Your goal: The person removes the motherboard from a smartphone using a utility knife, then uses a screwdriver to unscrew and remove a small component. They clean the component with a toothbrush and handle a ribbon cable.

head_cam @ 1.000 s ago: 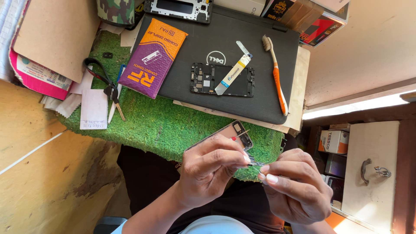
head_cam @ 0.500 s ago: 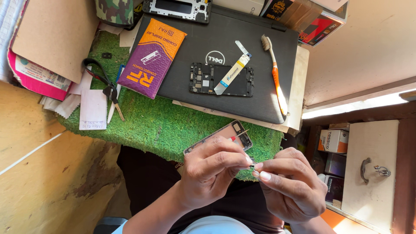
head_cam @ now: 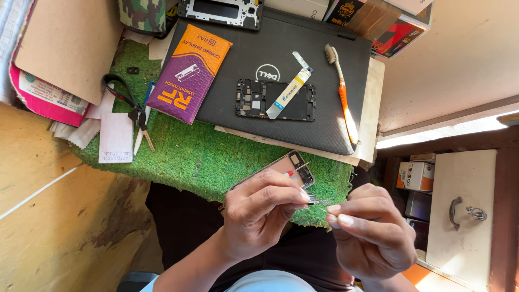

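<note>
Head view, left to right: cardboard sheet and loose papers at the far left, scissors lying on the green turf mat, purple-and-orange pouch overlapping the closed black laptop. On the laptop lid sit a bare phone board with a flat strip across it and an orange toothbrush near the lid's right edge. Left hand pinches a thin phone frame by its lower edge, holding it tilted just above the mat's front edge, over the lap. Right hand has thumb and forefinger pressed together at the frame's corner, seemingly on a tiny part; too small to identify. Risks, as I judge them: the small part slips from the pinch and drops into the turf fibres or off the mat edge into the lap, because the work is held in the air right at the front edge; the thin frame could flex under the left pinch. Open room: bare turf between the scissors and the frame; the right side drops off past the mat toward a white drawer front and small boxes below.
</note>
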